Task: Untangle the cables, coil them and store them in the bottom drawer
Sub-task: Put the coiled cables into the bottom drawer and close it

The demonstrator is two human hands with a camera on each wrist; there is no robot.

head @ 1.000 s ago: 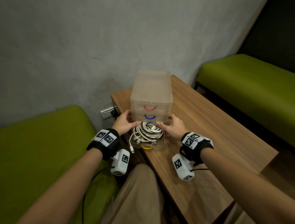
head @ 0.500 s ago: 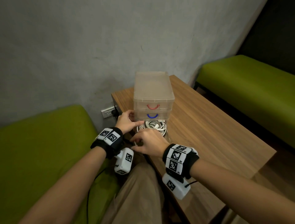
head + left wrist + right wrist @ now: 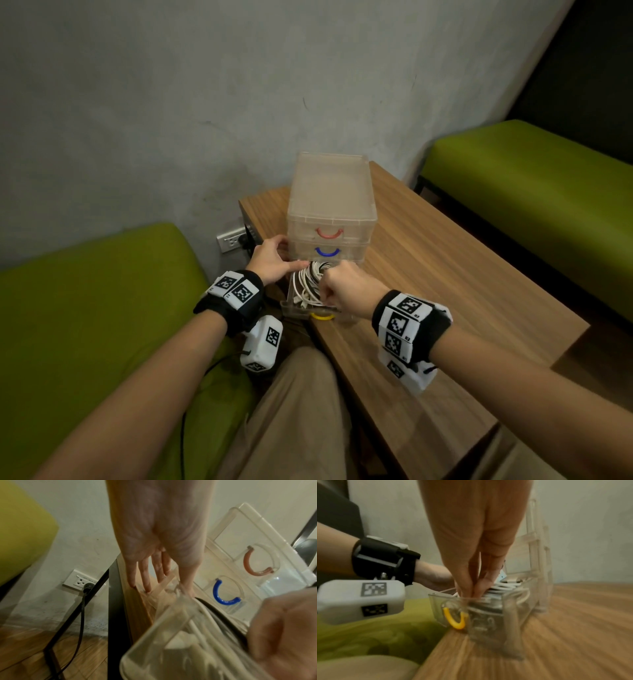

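Open bottom drawer (image 3: 291, 310) (yellow-handled) holds coiled cables (image 3: 310, 282).

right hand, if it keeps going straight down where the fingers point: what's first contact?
Probably the coiled white cables in the open clear plastic bottom drawer; the right hand fingertips already look in among them.

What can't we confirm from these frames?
- Cable count and tangles: head view too small; coiled cables partly under right hand.
- Right fingertips' grip: right wrist view blurred at the bottom drawer.
- Left hand: fingertips blur against the drawer unit; contact unclear.
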